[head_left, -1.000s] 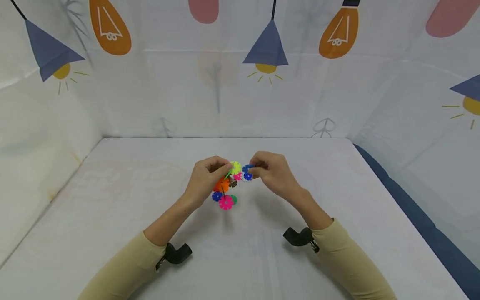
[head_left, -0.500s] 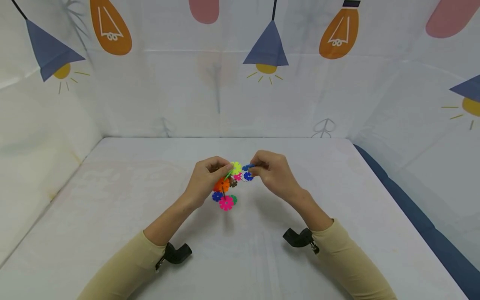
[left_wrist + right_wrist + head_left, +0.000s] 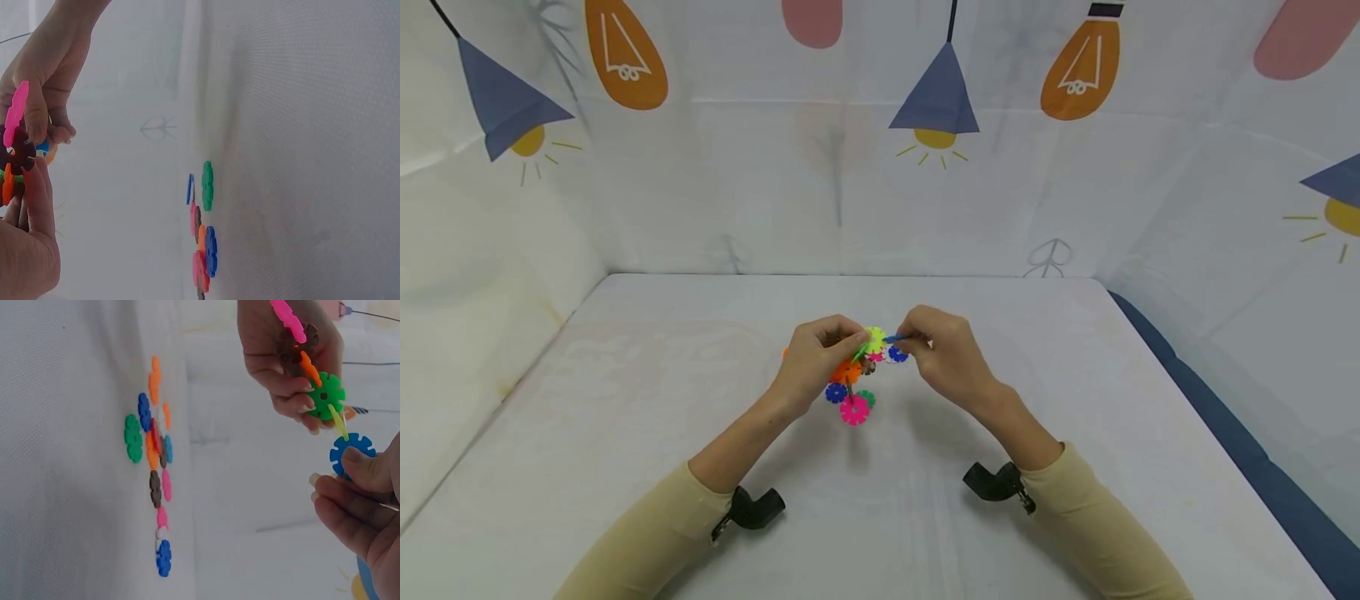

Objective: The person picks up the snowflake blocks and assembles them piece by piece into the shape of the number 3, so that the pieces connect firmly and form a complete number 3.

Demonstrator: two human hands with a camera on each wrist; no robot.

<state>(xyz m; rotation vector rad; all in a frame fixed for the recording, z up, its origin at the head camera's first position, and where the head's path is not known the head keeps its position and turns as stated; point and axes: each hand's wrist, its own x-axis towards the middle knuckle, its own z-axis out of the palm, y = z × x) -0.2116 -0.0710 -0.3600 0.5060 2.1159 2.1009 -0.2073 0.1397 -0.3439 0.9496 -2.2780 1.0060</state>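
In the head view my left hand (image 3: 811, 358) holds a short chain of notched plastic discs. The right wrist view shows that chain as a pink disc (image 3: 289, 319), a brown disc (image 3: 294, 353), an orange disc (image 3: 310, 367), a green disc (image 3: 326, 403) and a yellow disc (image 3: 339, 422). My left fingers are at the green one. Between thumb and fingers, my right hand (image 3: 951, 354) pinches a blue disc (image 3: 342, 450), its edge meeting the yellow disc's edge. Whether their notches interlock, I cannot tell. Part of the chain is hidden behind my left hand in the head view.
Several loose discs lie on the white table (image 3: 880, 517) beyond my hands, including a green disc (image 3: 133, 439), a dark blue disc (image 3: 164, 558) and a brown disc (image 3: 155, 489). A white curtain (image 3: 760, 192) printed with lamps and bulbs stands behind the table.
My right hand has turned the blue disc from face-on to edge-on and brought it slightly left, against the yellow disc. My left hand has barely moved and keeps its hold on the chain.
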